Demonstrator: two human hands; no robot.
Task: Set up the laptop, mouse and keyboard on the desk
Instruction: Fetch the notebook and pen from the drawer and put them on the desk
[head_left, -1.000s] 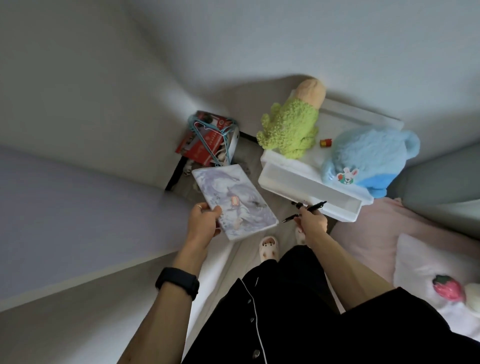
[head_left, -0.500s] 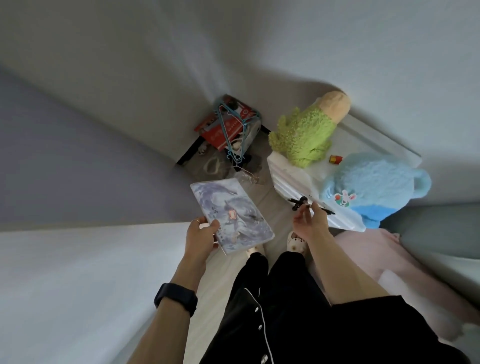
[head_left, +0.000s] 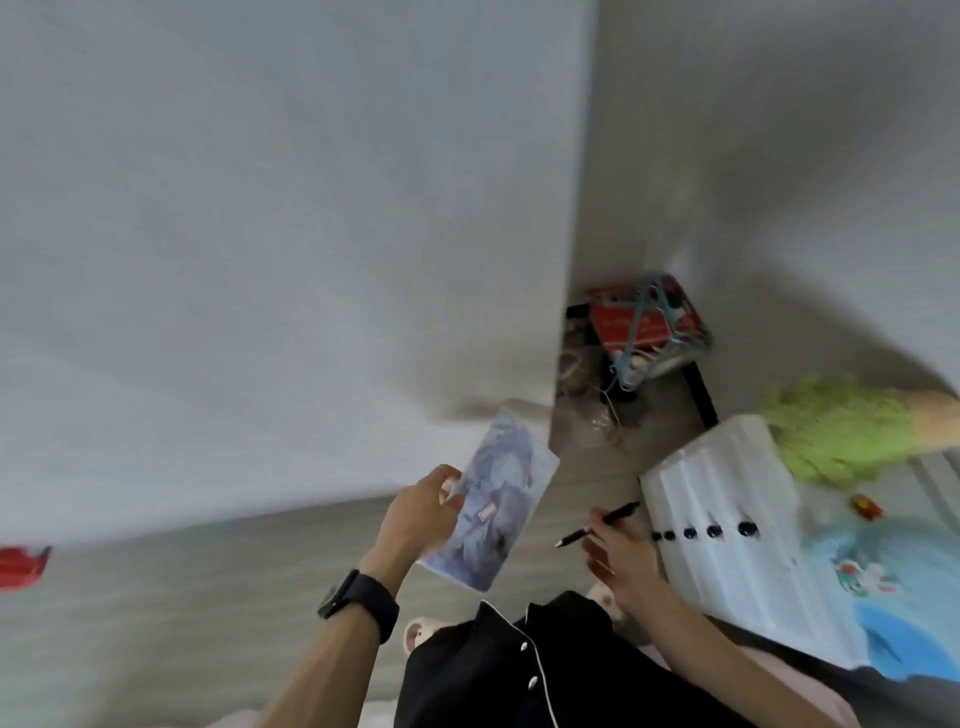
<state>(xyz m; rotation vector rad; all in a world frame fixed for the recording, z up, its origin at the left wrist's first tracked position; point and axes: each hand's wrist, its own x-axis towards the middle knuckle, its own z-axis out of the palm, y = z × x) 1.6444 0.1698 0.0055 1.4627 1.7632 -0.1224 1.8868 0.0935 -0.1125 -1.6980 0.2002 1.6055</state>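
Note:
My left hand (head_left: 418, 517), with a black watch on the wrist, grips the left edge of a flat pale-purple patterned tablet or notebook (head_left: 493, 504), held tilted above the wooden floor. To its right, my right hand (head_left: 615, 553) holds a black pen (head_left: 597, 525) that points up and right, close to the white drawer unit. No laptop, mouse or keyboard shows in this blurred view.
A white plastic drawer unit (head_left: 727, 525) with dark knobs stands at the right, bearing a green plush toy (head_left: 841, 431) and a blue plush toy (head_left: 893, 587). A red box with teal hangers (head_left: 644, 322) lies in the corner. A white panel (head_left: 260, 260) fills the left. Something red (head_left: 21, 566) sits at far left.
The view has swung left, so the drawer unit and plush toys have slid to the right edge. Both hands keep their hold; the patterned item now tilts more upright.

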